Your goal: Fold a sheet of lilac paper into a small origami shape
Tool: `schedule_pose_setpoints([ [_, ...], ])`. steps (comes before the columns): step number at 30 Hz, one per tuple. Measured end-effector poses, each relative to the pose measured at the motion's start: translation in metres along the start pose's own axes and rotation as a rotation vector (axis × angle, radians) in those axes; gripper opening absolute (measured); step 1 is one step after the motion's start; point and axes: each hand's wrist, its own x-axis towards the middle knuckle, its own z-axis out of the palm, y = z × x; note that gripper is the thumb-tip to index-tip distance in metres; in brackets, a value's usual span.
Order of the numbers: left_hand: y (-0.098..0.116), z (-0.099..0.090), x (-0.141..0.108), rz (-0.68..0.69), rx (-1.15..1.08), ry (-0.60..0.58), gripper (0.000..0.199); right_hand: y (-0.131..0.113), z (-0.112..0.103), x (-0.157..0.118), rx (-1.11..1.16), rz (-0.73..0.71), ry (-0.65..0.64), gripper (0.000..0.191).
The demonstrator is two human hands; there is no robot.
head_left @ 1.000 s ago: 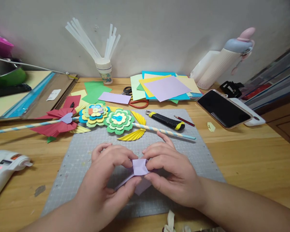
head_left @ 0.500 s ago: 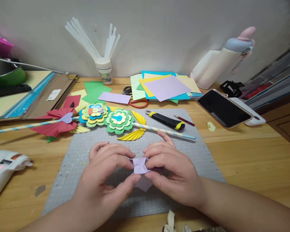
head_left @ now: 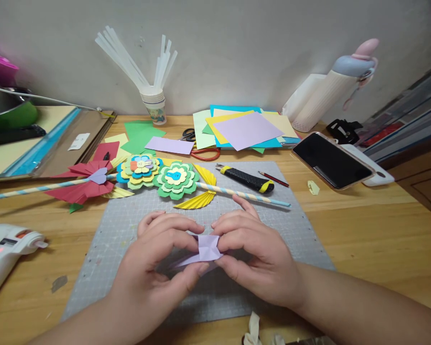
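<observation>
A small folded piece of purple paper (head_left: 209, 247) is held between both hands above the grey cutting mat (head_left: 118, 268). My left hand (head_left: 158, 261) pinches its left side with thumb and fingers, and a thin purple flap points left beneath them. On the right side, my right hand (head_left: 256, 254) grips the paper, its little finger raised near the striped stick (head_left: 251, 196). Layered paper flowers (head_left: 175, 178), a red pleated paper piece (head_left: 84, 184) and yellow fans (head_left: 201, 199) lie along that stick. The paper's underside is mostly hidden.
A black-yellow cutter (head_left: 246, 179) and a pencil (head_left: 273, 178) lie behind my hands. Coloured sheets (head_left: 249, 130), scissors (head_left: 204, 153) and a paper cup (head_left: 155, 110) stand farther back. A glue gun (head_left: 14, 247) is left; a phone (head_left: 332, 160) and bottle (head_left: 323, 96) are right.
The purple paper has turned: its lower point, which hung down between my thumbs, now shows as a narrow flap toward the left. My left hand has shifted slightly.
</observation>
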Motion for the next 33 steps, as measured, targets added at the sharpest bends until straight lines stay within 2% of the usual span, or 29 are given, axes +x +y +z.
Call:
schedule_pose_setpoints([
  [8, -0.0024, -0.0017, -0.0006, 0.06, -0.083, -0.027, 0.012, 0.0008, 0.0005, -0.0006, 0.028, 0.01, -0.009, 0.009],
  [11, -0.003, -0.0021, -0.0008, 0.068, -0.063, -0.033, 0.014, 0.0007, 0.0013, -0.0014, 0.069, 0.006, 0.035, 0.018],
  [14, -0.0024, -0.0021, -0.0008, 0.091, -0.045, -0.037, 0.014, -0.0002, -0.0001, -0.0017, 0.033, -0.056, -0.009, 0.024],
  [21, -0.001, -0.0022, -0.0002, 0.095, -0.029, -0.054, 0.015, -0.0013, -0.0027, -0.001, -0.065, -0.084, -0.076, 0.01],
  [27, 0.0004, -0.0021, 0.0014, 0.084, 0.015, -0.073, 0.019, -0.0031, -0.0029, 0.0008, -0.075, -0.061, -0.118, 0.013],
  [33, 0.0028, -0.0017, 0.0032, 0.06, 0.031, -0.047, 0.013, -0.0025, -0.0027, 0.0002, -0.07, -0.036, -0.133, 0.015],
])
